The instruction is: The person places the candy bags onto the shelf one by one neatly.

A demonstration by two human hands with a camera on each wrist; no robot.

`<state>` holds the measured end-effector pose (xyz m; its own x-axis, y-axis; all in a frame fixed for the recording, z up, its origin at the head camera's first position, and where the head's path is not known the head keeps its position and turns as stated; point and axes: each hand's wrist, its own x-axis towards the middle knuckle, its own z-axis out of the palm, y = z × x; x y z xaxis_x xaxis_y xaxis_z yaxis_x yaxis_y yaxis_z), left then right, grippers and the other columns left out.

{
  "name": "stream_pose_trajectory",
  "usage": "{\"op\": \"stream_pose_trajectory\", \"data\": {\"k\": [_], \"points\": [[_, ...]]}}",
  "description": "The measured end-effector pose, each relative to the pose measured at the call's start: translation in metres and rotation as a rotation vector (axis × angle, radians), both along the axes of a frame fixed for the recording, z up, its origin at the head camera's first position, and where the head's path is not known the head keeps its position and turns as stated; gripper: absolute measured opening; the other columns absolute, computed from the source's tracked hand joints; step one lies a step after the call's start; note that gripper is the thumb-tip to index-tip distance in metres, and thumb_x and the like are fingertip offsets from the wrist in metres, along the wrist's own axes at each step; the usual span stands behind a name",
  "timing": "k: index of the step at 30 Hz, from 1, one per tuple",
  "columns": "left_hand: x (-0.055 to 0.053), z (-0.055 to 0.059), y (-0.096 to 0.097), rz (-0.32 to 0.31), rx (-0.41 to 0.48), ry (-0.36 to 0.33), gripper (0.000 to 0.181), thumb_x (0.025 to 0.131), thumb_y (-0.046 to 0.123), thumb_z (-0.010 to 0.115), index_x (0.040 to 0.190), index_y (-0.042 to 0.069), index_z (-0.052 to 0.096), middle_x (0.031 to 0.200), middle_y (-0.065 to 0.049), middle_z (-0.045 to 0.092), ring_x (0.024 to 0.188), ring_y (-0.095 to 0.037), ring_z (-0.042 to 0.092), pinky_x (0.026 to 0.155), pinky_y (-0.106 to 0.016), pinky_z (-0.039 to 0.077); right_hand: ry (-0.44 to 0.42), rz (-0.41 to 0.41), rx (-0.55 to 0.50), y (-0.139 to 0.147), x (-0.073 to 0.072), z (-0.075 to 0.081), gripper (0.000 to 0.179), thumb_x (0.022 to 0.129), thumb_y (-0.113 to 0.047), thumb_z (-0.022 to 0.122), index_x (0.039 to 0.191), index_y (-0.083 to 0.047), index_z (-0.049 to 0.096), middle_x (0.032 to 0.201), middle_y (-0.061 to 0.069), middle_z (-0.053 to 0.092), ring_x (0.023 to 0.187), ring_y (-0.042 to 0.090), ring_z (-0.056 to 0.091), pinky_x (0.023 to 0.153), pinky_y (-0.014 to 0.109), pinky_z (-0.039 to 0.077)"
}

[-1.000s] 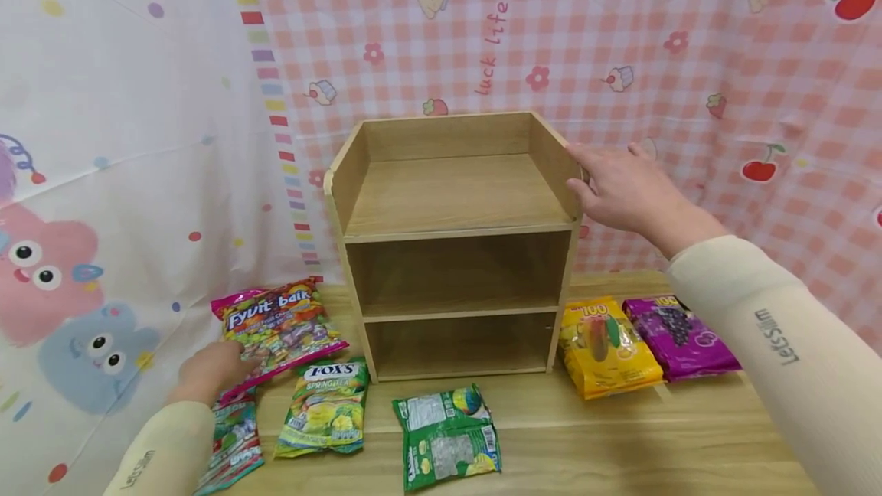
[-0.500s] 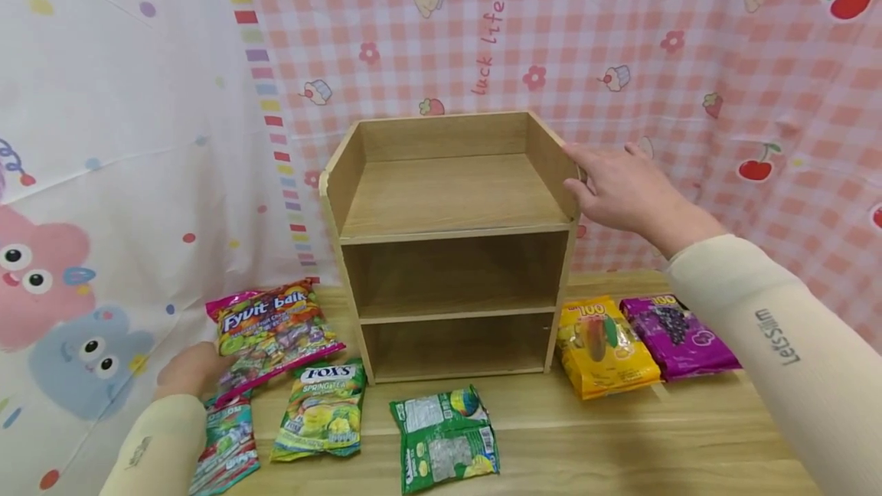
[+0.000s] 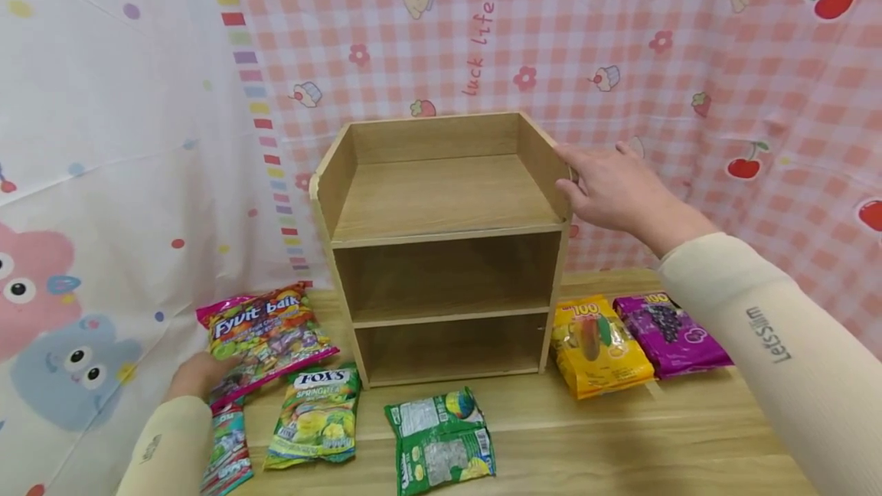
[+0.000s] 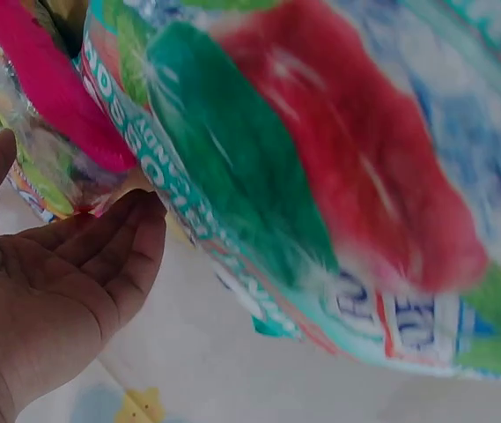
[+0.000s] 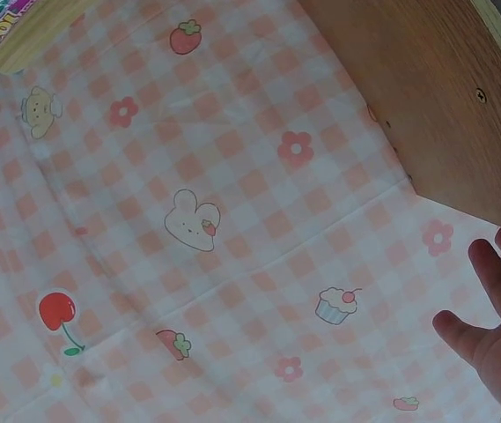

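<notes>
At the lower left, my left hand (image 3: 200, 375) is at the left edge of a pink-trimmed candy bag (image 3: 265, 339) marked "Fyvit baik". In the left wrist view its fingers are loosely bent beside the bag's edge, not visibly gripping it. A teal and red candy bag (image 4: 320, 159) fills much of that view; part of it shows under the pink-trimmed bag in the head view. My right hand (image 3: 613, 186) rests on the right side panel of a wooden shelf unit (image 3: 441, 201), fingers spread in the right wrist view.
A green Fox's candy bag (image 3: 317, 416) lies left of front, and another green bag (image 3: 442, 441) lies back-up before the shelf. Yellow (image 3: 599, 347) and purple (image 3: 670, 334) candy bags lie to the right. Patterned curtains (image 3: 413, 37) hang behind and at the sides.
The head view has turned slightly, so everything appears shifted left. My left hand drew a little left along the pink-trimmed bag, then came back towards it. The right hand stays on the shelf.
</notes>
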<state>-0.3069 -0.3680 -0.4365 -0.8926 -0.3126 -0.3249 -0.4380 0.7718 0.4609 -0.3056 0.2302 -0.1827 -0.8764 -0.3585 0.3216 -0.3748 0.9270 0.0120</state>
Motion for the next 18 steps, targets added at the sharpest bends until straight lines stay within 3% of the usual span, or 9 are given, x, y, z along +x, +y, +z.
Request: {"op": "stream_pose_trajectory", "data": {"k": [7,13,18], "points": [[-0.002,-0.004,0.001,0.061,0.018,-0.020,0.079,0.101,0.048,0.045,0.127,-0.027,0.037,0.110,-0.037,0.051,0.100,-0.043,0.051,0.095,-0.054,0.045,0.005,0.008,0.013,-0.003,0.000,0.001,0.060,0.104,-0.030,0.047,0.156,-0.005,0.029,0.144,0.023,0.050,0.134,0.043,0.044,0.114,0.066,0.008],[-0.006,-0.004,-0.004,0.047,0.052,-0.019,0.080,0.101,0.048,0.042,0.127,-0.028,0.037,0.118,-0.042,0.046,0.107,-0.048,0.049,0.098,-0.056,0.043,0.047,0.035,0.014,-0.005,0.001,0.001,0.057,0.103,-0.028,0.049,0.153,-0.006,0.034,0.136,0.023,0.056,0.129,0.043,0.049,0.112,0.068,0.011],[-0.005,-0.006,-0.010,0.134,0.174,0.018,0.088,0.098,0.056,0.045,0.129,-0.025,0.038,0.112,-0.036,0.050,0.100,-0.043,0.052,0.086,-0.049,0.049,0.045,0.041,0.012,-0.007,0.000,0.000,0.057,0.103,-0.028,0.049,0.154,-0.006,0.033,0.138,0.023,0.055,0.130,0.044,0.048,0.112,0.068,0.010]]}}
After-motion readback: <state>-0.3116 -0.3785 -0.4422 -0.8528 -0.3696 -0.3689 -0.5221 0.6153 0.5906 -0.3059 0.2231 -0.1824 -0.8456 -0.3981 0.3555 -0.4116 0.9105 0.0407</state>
